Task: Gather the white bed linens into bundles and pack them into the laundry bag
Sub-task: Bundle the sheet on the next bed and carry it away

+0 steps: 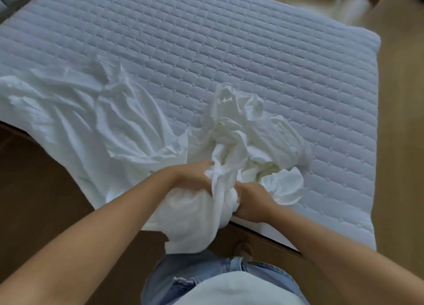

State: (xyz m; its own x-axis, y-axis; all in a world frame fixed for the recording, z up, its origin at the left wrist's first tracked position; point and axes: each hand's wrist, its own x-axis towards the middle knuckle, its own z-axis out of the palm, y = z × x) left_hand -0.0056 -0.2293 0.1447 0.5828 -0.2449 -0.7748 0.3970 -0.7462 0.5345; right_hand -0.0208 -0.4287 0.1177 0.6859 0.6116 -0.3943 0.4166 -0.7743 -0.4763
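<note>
Sheet (pixel 128 130) lies half-bunched at the mattress (pixel 229 52) near edge; left hand (pixel 192 174) and right hand (pixel 252 201) each grip folds. Gathering step; next, pull in the spread left part.

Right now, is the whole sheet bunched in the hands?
No, the left hand and right hand grip one bunch, while much of the sheet lies spread on the mattress.

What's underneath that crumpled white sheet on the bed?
The white sheet lies on a quilted mattress pad. The left hand and right hand grip its bunch; anything inside the folds is hidden.
</note>
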